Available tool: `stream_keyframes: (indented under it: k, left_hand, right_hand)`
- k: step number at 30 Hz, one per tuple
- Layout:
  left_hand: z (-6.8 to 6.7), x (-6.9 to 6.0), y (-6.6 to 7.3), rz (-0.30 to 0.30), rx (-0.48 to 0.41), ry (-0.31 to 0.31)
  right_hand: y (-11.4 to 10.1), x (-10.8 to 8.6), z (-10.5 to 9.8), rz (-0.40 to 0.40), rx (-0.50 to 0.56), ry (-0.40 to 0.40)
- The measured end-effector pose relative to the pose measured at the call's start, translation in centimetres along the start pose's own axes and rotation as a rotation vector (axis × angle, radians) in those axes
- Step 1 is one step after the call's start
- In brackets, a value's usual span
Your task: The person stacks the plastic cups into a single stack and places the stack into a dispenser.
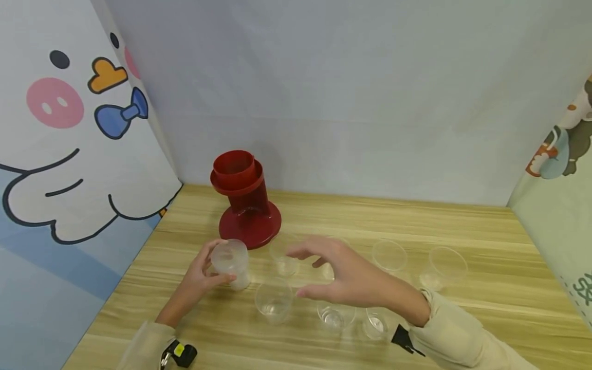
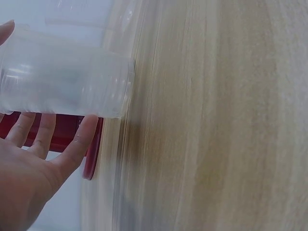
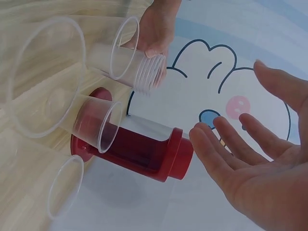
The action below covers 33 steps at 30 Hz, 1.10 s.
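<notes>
In the head view my left hand (image 1: 198, 280) holds a short stack of clear plastic cups (image 1: 231, 259) upright at the table's left, thumb on the near side. The left wrist view shows the cup stack (image 2: 67, 72) between the thumb and spread fingers, its base at the tabletop. My right hand (image 1: 344, 270) hovers over the single cups with thumb and fingers apart, holding nothing. Beneath and around it, several clear cups stand in two loose rows, among them a front cup (image 1: 274, 303) and a back cup (image 1: 390, 256). The right hand partly hides some cups.
Behind the stack stands a red plastic stand (image 1: 250, 223) with a round base and a ring-shaped top. A grey-white wall sheet (image 1: 351, 103) rises along the table's back edge. Printed cartoon panels flank the wooden table (image 1: 222, 339). A small black object (image 1: 403, 339) shows near the right sleeve.
</notes>
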<state>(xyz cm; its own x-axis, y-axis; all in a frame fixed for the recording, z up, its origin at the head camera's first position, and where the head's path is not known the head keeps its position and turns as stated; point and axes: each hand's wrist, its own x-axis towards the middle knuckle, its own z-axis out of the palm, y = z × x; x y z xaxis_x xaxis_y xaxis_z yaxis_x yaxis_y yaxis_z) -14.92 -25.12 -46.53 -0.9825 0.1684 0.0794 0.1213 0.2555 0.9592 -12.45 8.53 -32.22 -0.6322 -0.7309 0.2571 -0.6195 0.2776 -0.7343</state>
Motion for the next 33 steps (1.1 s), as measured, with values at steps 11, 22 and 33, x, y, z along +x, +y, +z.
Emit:
stream_keyframes:
  k: [11, 22, 33]
  left_hand:
    - [0.0, 0.0, -0.2, -0.004, 0.006, -0.002]
    - [0.1, 0.0, -0.2, 0.017, 0.004, -0.005]
    - [0.2, 0.0, -0.3, 0.025, -0.005, 0.001]
  right_hand:
    - [0.7, -3.0, -0.5, 0.044, -0.028, 0.062]
    - [2.0, -5.4, -0.6, 0.058, -0.006, 0.119]
    - [3.4, -7.5, -0.3, 0.046, -0.010, 0.181]
